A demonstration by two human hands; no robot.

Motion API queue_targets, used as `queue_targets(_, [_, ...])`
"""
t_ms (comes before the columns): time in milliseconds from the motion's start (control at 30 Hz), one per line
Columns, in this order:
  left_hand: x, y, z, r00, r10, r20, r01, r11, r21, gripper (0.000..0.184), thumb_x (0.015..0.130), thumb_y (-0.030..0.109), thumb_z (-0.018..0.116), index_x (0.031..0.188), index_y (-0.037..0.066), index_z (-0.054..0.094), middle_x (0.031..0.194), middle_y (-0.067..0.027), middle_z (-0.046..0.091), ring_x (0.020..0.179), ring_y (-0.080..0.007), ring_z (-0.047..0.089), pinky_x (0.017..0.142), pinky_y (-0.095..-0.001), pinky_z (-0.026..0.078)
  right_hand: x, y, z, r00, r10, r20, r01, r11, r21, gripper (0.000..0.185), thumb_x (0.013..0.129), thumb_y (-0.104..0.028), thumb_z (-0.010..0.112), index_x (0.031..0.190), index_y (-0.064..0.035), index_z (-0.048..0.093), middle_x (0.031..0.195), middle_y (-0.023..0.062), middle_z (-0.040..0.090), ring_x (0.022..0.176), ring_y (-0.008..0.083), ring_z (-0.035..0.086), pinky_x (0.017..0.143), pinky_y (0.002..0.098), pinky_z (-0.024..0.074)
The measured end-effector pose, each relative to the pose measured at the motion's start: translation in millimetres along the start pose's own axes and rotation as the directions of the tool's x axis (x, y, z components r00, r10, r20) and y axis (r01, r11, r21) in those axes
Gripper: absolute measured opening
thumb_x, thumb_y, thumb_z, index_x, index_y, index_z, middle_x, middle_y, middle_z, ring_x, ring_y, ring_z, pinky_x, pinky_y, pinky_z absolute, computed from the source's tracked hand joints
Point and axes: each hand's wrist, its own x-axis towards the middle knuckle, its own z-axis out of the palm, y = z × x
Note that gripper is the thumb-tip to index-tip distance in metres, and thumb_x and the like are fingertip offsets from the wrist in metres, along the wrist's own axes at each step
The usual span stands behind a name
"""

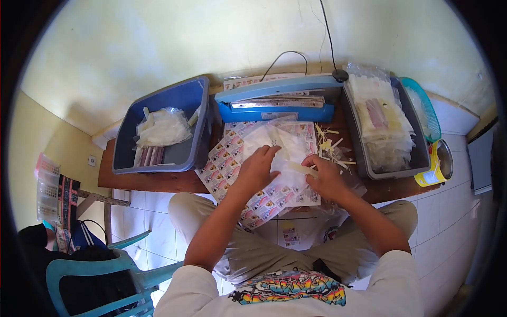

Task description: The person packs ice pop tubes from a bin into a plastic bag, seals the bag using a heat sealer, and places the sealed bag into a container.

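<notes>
A clear plastic bag with whitish contents (293,182) lies on printed sheets (224,161) at the middle of the table. My left hand (259,170) rests on its left side, fingers stretched out and thumb apart. At the right side, my right hand (326,178) pinches a pale cream strip (302,168) between thumb and fingers; whether the strip is part of the bag I cannot tell. Just behind the bag stands a blue impulse sealer (274,113), its long arm raised above the sealing bar.
A blue-grey bin (121,150) with filled bags stands left. A grey bin (422,158) heaped with packed bags stands right, near a green basket (425,105) and a yellow can (434,164). Cut strips (330,142) litter the table. A teal chair (87,267) is at lower left.
</notes>
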Motion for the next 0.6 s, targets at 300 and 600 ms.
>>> queue_targets(300, [29.5,11.3,14.8,0.992,0.011,-0.124,0.001,0.995,0.096,0.027,0.091,0.013,0.077,0.117,0.01,0.074,0.096,-0.0082,0.075,0.093,-0.0303,0.073,0.082,-0.0438,0.058,24.3,24.3,10.8,0.979,0.076,-0.19,-0.052,0.99,0.13,0.027,0.096,-0.014,0.075,0.117,0.0,0.065,0.1,0.0183,0.078,0.095,0.0322,0.078,0.083,0.0409,0.0594])
queue_targets(600, [31.0,29.1,21.4,0.986,0.035,-0.162,-0.053,0.993,-0.11,0.02,0.09,0.01,0.079,0.11,0.006,0.077,0.092,-0.0112,0.073,0.084,-0.0307,0.073,0.078,-0.0424,0.058,36.7,13.1,28.5,0.953,0.294,-0.068,-0.228,0.849,0.476,0.041,0.097,-0.02,0.078,0.128,-0.0004,0.059,0.121,0.023,0.076,0.103,0.0284,0.079,0.087,0.0359,0.0599])
